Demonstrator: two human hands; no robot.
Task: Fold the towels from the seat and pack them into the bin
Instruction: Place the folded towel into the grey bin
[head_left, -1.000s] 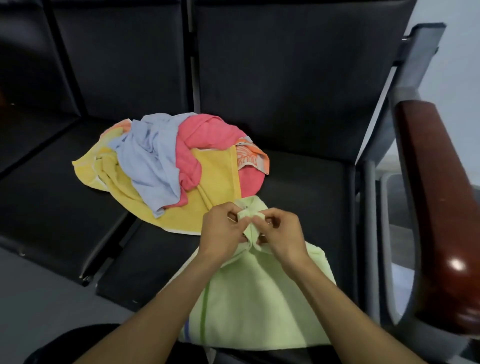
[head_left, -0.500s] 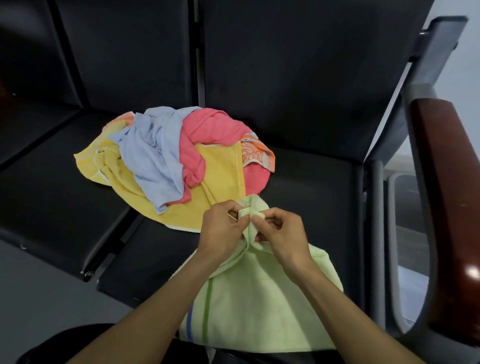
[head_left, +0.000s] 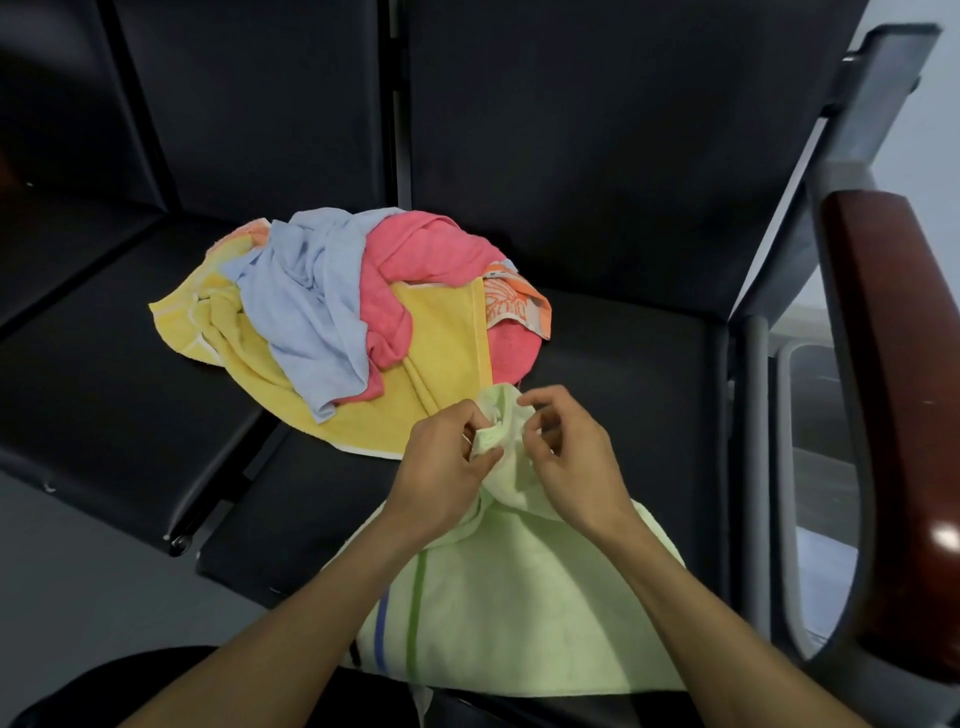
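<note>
On the near seat (head_left: 623, 374), the left hand (head_left: 447, 467) still pinches the green towel (head_left: 519, 597) corner; the right hand (head_left: 566, 457) has just let go, fingers loosely curled, likely regripping to spread it.

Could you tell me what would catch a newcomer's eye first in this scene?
The bright heap of towels, yellow, pink and pale blue, stands out on the black seat. In front of it, the left hand pinches a bunched corner of a light green towel; the right hand hovers beside it.
</note>
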